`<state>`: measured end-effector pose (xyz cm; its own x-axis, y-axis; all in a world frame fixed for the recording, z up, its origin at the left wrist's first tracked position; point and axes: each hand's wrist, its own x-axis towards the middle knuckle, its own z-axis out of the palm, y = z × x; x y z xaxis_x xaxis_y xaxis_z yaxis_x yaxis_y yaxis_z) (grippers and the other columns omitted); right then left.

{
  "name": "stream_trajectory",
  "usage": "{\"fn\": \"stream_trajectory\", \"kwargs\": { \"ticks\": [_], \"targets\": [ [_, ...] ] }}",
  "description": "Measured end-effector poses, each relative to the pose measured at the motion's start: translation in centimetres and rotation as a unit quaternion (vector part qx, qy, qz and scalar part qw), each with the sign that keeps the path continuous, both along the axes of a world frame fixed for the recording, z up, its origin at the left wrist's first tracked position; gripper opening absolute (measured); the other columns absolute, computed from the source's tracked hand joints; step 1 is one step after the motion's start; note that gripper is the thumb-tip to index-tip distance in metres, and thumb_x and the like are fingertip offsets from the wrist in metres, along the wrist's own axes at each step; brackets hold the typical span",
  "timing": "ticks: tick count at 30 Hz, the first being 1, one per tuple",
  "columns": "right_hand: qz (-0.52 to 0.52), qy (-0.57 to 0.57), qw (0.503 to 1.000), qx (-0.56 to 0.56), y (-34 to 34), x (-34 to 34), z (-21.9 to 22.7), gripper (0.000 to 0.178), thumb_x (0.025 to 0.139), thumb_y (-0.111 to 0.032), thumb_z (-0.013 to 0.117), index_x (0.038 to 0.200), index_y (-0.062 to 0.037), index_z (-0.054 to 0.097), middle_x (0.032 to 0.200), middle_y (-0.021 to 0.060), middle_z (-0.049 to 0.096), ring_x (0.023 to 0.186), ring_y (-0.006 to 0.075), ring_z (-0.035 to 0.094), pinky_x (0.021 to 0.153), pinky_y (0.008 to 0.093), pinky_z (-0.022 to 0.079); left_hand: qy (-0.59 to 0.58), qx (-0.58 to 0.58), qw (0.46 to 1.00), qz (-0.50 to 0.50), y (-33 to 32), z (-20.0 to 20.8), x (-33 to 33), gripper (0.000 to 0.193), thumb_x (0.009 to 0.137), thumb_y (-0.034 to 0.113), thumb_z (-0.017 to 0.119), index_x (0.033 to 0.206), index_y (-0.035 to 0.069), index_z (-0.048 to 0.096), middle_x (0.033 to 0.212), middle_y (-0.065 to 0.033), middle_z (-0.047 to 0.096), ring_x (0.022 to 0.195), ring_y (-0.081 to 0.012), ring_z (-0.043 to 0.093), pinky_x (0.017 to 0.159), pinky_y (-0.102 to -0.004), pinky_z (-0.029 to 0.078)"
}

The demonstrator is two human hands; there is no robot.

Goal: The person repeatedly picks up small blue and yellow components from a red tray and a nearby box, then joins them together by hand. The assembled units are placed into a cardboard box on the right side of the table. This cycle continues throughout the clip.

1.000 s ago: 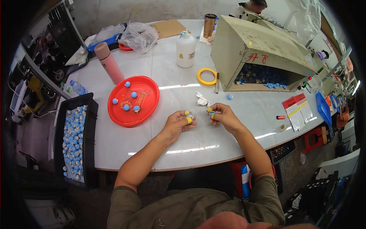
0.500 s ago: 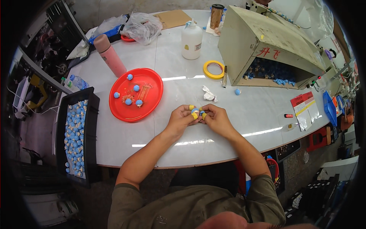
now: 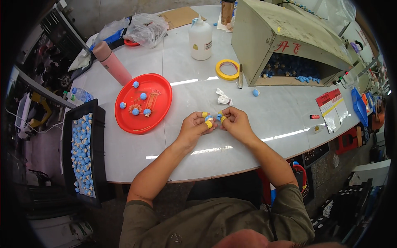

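We see the left hand (image 3: 191, 131) pinching a blue-and-white ball (image 3: 209, 118) between thumb and fingers, while the right hand (image 3: 238, 126) pinches a small blue piece (image 3: 219, 118) just beside it; whether the two pieces touch, we cannot tell. We judge that the ball could pop loose if squeezed off-centre, since it is small and round and the yellow wraps (image 3: 209, 123) on the fingertips may dull our feel; dropped, it could roll across the smooth surface (image 3: 198, 169). Among the containers, we find a red plate (image 3: 160, 118) with five blue balls (image 3: 143, 96) spread over it, a long black tray (image 3: 100, 149) at the left filled with many blue-and-cream balls (image 3: 82, 144), and a grey-green box (image 3: 256, 37) whose open front shows heaped blue pieces (image 3: 306, 78). What the white bottle (image 3: 200, 43) holds, we cannot tell.
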<state>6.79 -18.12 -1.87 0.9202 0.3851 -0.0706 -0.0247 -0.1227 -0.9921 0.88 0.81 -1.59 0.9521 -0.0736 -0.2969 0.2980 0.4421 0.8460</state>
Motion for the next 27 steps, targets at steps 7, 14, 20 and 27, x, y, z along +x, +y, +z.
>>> {"fn": "stream_trajectory", "kwargs": {
  "ticks": [7, 14, 20, 27],
  "targets": [
    [0.003, -0.124, 0.988, -0.091, 0.9, -1.0, 0.7, 0.019, 0.084, 0.002, 0.062, 0.103, 0.0059, 0.065, 0.082, 0.0058, 0.067, 0.066, 0.0082, 0.062, 0.061, 0.0232, 0.051, -0.033, 0.009, 0.999, 0.0, -0.3, -0.4, -0.1, 0.029, 0.093, 0.006, 0.068, 0.117, 0.0, 0.053, 0.109, -0.0141, 0.067, 0.1, -0.0199, 0.069, 0.088, -0.03, 0.058],
    [0.09, -0.038, 0.994, 0.039, 0.2, -0.3, -0.2, 0.026, 0.085, 0.0, 0.066, 0.11, 0.0065, 0.063, 0.086, 0.0018, 0.063, 0.072, 0.0046, 0.057, 0.065, 0.0208, 0.048, -0.008, 0.0, 1.0, -0.019, 0.3, -0.3, 0.0, 0.027, 0.093, 0.008, 0.068, 0.115, 0.001, 0.054, 0.107, -0.0111, 0.068, 0.097, -0.0163, 0.069, 0.087, -0.029, 0.059],
    [0.101, -0.054, 0.993, 0.026, 0.0, -0.2, 0.6, 0.027, 0.084, -0.002, 0.069, 0.108, 0.006, 0.062, 0.083, 0.0012, 0.061, 0.07, 0.0048, 0.055, 0.064, 0.0207, 0.048, 0.004, -0.003, 0.999, -0.038, 0.6, 0.0, -0.1, 0.024, 0.095, 0.01, 0.066, 0.115, 0.002, 0.055, 0.107, -0.0095, 0.069, 0.096, -0.0156, 0.069, 0.083, -0.0275, 0.059],
    [0.074, -0.126, 0.989, -0.024, 0.1, -0.4, 0.6, 0.027, 0.082, -0.005, 0.071, 0.105, 0.0046, 0.062, 0.081, 0.0011, 0.061, 0.069, 0.0049, 0.056, 0.061, 0.021, 0.047, 0.027, -0.039, 0.998, -0.033, 0.6, 0.3, 0.0, 0.023, 0.099, 0.011, 0.06, 0.119, 0.002, 0.055, 0.113, -0.0117, 0.068, 0.098, -0.0183, 0.07, 0.082, -0.0282, 0.059]
  ]
}}
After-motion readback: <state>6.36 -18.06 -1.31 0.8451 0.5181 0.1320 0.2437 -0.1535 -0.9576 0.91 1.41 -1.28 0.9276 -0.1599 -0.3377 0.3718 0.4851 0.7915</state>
